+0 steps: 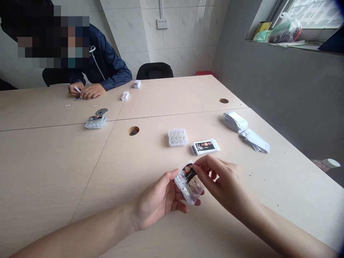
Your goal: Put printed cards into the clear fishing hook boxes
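Observation:
My left hand point(158, 200) is closed around a small clear plastic box point(192, 196), tilted above the table, with gold-coloured metal pieces inside. A black label point(187, 174) with a red and yellow burst and white characters lies over the box's upper part. The thumb and forefinger of my right hand point(221, 175) pinch the label's right edge against the box. Just beyond my hands, a similar clear box point(177, 138) with gold-coloured pieces rests on the table. Beside it lies a stack of labels point(205, 146) like the one on the held box.
White paper strips point(242, 129) lie in piles at the right. Further left are stacked clear boxes point(96, 122) and a round grey cover point(101, 111). The table has cable holes point(133, 130). Across it, a person in a blue jacket point(107, 61) handles small cards.

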{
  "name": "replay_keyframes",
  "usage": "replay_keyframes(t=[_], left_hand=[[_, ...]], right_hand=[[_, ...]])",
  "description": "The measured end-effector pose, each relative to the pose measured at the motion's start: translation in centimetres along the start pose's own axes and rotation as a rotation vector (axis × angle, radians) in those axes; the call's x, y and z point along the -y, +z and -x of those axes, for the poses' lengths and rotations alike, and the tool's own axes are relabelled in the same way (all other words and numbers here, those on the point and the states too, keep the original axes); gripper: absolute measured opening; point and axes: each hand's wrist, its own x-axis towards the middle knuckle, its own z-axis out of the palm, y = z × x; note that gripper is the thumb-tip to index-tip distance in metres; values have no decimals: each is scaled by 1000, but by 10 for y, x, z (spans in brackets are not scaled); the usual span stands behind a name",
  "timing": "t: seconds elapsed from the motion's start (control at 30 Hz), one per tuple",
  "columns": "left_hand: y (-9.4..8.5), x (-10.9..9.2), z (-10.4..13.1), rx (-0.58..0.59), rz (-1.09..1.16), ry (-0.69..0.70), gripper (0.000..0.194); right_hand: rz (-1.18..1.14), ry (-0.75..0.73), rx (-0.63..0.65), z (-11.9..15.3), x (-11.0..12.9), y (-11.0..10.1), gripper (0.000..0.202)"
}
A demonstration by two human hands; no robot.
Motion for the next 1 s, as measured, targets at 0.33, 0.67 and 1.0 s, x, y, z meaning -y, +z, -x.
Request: replay_keyframes(t=[0.33,0.67,1.0], left_hand=[[0,-1,1,4,-1,-1,51],[1,-2,1,3,1,-8,48],[0,-1,1,6,-3,-8,49]], right_hand=[[23,-13,-15,0,0,2,17],[34,-2,-6,-1,-1,0,16],[34,4,-8,-1,0,1,16]])
